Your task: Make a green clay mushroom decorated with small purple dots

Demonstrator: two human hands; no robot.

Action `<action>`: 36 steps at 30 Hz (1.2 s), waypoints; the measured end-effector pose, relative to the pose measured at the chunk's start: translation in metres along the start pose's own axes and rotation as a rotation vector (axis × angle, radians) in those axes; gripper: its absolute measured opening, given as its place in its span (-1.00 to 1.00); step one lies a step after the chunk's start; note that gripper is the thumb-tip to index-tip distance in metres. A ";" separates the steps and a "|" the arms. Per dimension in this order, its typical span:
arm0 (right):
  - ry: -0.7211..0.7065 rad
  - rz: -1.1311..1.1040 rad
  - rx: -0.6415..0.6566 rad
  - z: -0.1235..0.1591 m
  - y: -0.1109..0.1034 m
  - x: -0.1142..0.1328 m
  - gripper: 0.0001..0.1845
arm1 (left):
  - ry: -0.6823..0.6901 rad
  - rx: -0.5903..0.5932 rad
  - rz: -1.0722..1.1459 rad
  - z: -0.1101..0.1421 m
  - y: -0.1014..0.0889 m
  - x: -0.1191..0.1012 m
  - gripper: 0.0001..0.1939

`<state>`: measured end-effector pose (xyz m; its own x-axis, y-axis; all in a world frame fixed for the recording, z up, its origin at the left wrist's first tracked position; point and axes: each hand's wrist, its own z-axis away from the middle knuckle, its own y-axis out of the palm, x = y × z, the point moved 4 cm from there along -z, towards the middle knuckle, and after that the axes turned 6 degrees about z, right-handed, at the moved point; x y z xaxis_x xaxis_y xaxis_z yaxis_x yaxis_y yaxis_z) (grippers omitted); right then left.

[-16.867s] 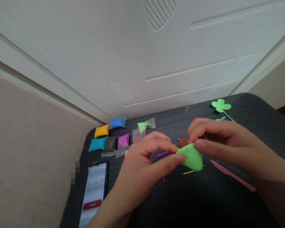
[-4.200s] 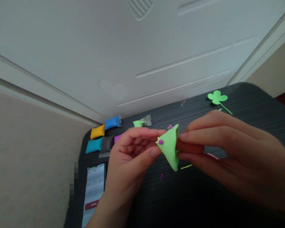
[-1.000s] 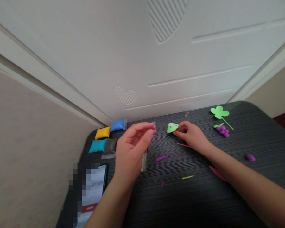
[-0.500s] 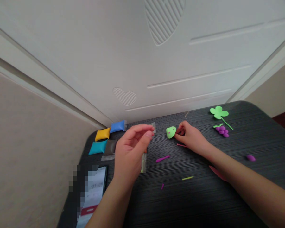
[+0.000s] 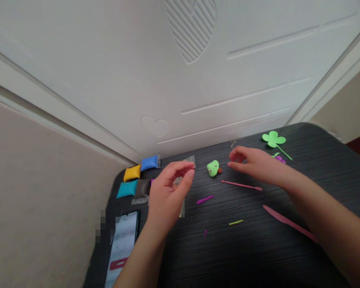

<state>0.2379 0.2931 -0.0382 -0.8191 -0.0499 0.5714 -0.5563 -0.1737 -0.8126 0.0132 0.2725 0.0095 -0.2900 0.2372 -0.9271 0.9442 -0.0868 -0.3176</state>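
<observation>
A small green clay tree with pink dots and a brown stub stands on the dark table. My right hand hovers just right of it, fingers loosely curled and apart, holding nothing. My left hand is raised left of the tree, thumb and fingers curled toward each other with nothing visible between them. It hides part of some clear plastic bags below it.
Clay packets in yellow, blue, teal and brown lie at the table's left end, a phone nearer me. A green clover, pink sticks, a pink knife tool and clay bits lie about. A white door stands behind.
My right hand let go of the green tree and drew back to the right, leaving it standing. Earlier both hands held and shaped it in the air. The left hand has barely moved.
</observation>
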 end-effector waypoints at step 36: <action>-0.351 -0.290 0.178 0.040 -0.013 0.061 -0.69 | -0.139 0.141 -0.480 0.122 0.031 0.052 -0.86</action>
<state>0.2012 0.2534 0.0118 -0.5201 -0.2978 0.8005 -0.6970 -0.3938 -0.5993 0.0083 0.1644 -0.0731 -0.7121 0.1523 -0.6854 0.6726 -0.1320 -0.7281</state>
